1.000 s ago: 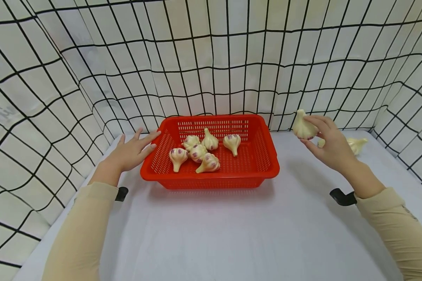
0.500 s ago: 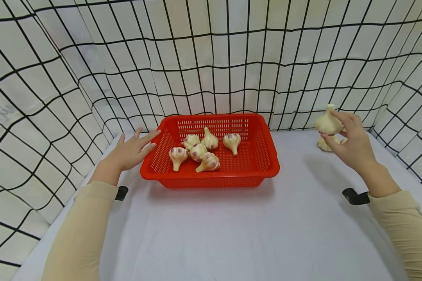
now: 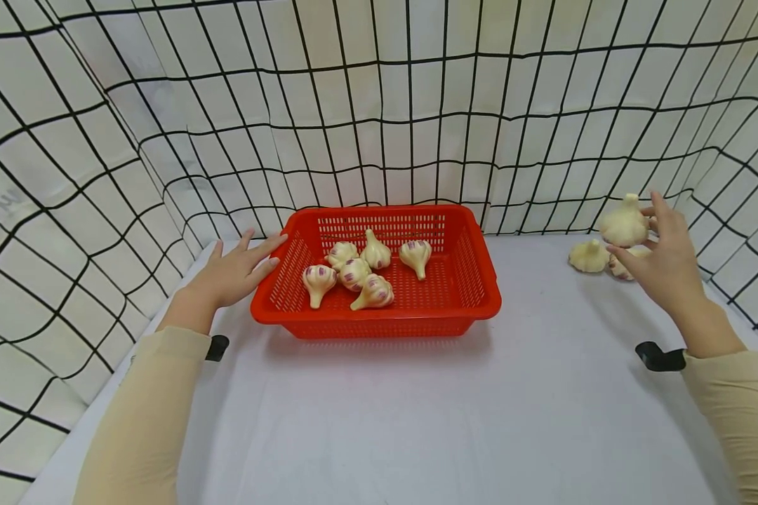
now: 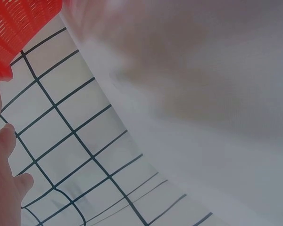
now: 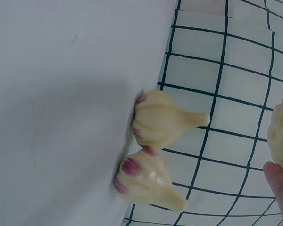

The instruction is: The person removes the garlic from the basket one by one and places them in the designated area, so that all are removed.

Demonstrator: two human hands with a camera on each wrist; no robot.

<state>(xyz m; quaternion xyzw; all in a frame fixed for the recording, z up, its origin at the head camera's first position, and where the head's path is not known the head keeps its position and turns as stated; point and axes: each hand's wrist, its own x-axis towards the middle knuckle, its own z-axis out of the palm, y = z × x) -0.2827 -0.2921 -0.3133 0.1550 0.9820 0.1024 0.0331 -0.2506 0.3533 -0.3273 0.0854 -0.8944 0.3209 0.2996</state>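
Observation:
My right hand [image 3: 666, 259] pinches a garlic bulb [image 3: 624, 223] between thumb and fingers, stem upward, at the far right. Just below it, two more garlic bulbs lie side by side on the table. In the right wrist view, they are the upper bulb [image 5: 155, 120] and the lower bulb [image 5: 146, 181], which touch; part of the held bulb [image 5: 280, 136] shows at the right edge. With fingers spread, my left hand [image 3: 230, 277] rests at the left rim of a red plastic basket [image 3: 379, 326]. Inside that basket lie several purple-streaked garlic bulbs [image 3: 374, 291].
A white cloth covers the table [image 3: 366, 414]. Black wire grid panels [image 3: 391, 105] with white sheets behind them close off the back and both sides. Dark wrist mounts [image 3: 660, 356] jut from both sleeves.
My right hand has carried the held garlic bulb rightward, from near the basket to above the two loose bulbs. These loose bulbs show more now. The left hand and basket have stayed put.

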